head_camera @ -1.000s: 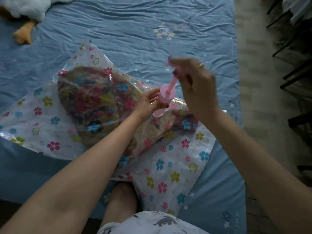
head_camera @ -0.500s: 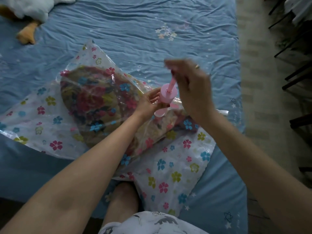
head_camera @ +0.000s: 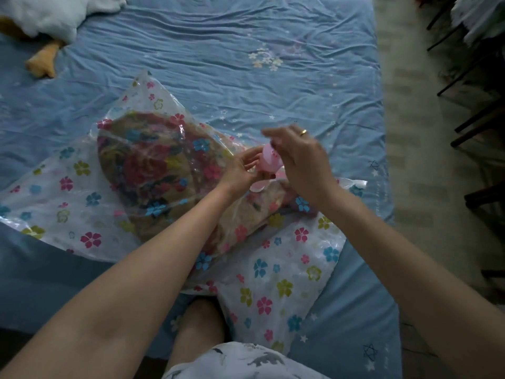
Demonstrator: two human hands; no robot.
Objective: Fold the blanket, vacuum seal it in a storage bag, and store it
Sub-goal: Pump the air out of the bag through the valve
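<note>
On the blue bed [head_camera: 246, 64], a clear flower-printed storage bag [head_camera: 287, 274] lies flat with the folded floral blanket [head_camera: 153, 170] inside it, and both bare forearms reach forward over the bag to a pink hand pump [head_camera: 269, 160] standing on its top. The left hand [head_camera: 241, 170] comes in from the left, its fingers curled around the pump's barrel. The right hand [head_camera: 303, 160], a ring on one finger, arches over the pump from above with its wrist raised, its fingers bent down around the pump's upper end.
</note>
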